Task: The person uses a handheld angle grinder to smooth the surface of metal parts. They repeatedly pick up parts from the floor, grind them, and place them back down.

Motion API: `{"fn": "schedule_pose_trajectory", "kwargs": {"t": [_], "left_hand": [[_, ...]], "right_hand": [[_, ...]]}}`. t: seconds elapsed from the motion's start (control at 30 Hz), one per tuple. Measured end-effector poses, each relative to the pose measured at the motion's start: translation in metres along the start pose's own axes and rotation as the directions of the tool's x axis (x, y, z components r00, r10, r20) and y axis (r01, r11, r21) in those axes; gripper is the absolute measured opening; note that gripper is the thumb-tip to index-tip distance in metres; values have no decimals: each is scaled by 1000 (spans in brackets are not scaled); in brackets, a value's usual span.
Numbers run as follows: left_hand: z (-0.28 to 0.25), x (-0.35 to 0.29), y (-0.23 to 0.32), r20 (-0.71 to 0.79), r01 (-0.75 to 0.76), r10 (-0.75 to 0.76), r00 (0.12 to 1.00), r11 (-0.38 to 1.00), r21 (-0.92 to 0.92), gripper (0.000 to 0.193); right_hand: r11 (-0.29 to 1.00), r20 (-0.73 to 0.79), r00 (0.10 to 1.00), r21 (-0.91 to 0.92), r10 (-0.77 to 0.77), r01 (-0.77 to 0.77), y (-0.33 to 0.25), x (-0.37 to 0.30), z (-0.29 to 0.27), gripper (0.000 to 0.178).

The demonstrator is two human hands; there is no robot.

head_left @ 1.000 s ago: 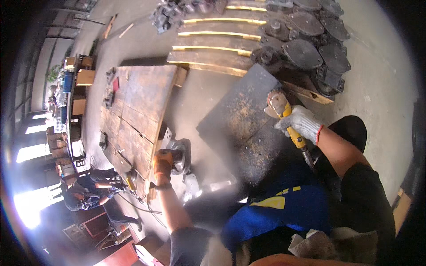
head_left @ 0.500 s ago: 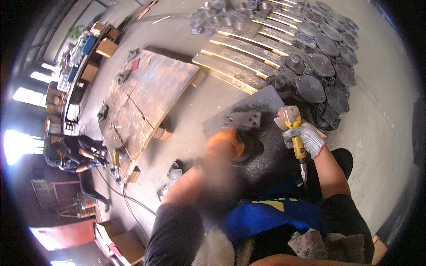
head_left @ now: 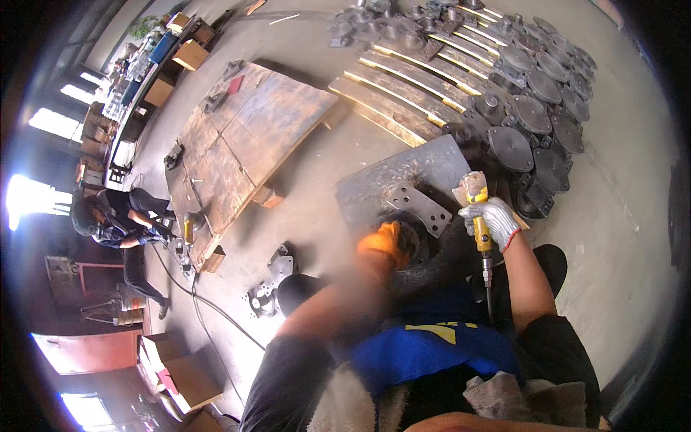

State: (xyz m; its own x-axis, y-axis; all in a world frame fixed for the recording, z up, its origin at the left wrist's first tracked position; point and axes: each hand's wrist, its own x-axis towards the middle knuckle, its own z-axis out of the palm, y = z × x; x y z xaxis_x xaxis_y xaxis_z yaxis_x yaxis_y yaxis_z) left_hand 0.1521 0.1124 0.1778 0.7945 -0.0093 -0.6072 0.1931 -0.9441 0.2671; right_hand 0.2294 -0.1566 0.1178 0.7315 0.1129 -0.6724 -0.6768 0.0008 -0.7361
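My left hand (head_left: 385,245), in an orange glove, closes on the rim of a dark round metal casting (head_left: 421,248). A flat flange with several holes (head_left: 422,207) sticks out from the casting's far side, toward the right. The casting lies on a dark flat board (head_left: 381,176) in front of me. In a white knit glove, my right hand (head_left: 493,219) is wrapped round a yellow grinder (head_left: 481,234). The grinder's head points away from me, to the right of the flange and apart from it. A hose connector (head_left: 487,270) hangs from its near end.
Several dark castings (head_left: 533,108) lie in rows at the far right, beside wooden slats (head_left: 399,101). A low wooden platform (head_left: 245,144) stands to the left. Beyond its near end, another person (head_left: 126,223) bends over a tool. Metal parts (head_left: 272,281) and a hose (head_left: 216,313) lie on the floor.
The casting has turned clockwise, so its holed flange now slants down to the right. My left hand has moved with it. The grinder stays in my right hand, almost where it was.
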Motion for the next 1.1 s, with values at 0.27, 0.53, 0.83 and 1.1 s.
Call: {"fn": "schedule_pose_trajectory", "kwargs": {"t": [0.27, 0.53, 0.83, 1.1], "left_hand": [[3, 57, -59, -206, -278, 334, 920, 925, 257, 33], [7, 62, -29, -441, 36, -44, 896, 999, -26, 53], [-30, 35, 0, -306, -84, 72, 949, 996, -27, 50], [25, 19, -24, -749, -181, -27, 662, 964, -194, 55]], "right_hand": [[997, -35, 999, 73, 14, -12, -3, -11, 3, 26], [995, 70, 997, 96, -42, 35, 10, 1, 4, 24], [990, 123, 992, 144, -21, 3, 13, -7, 0, 25], [950, 166, 977, 302, -137, 82, 32, -17, 11, 21]]}}
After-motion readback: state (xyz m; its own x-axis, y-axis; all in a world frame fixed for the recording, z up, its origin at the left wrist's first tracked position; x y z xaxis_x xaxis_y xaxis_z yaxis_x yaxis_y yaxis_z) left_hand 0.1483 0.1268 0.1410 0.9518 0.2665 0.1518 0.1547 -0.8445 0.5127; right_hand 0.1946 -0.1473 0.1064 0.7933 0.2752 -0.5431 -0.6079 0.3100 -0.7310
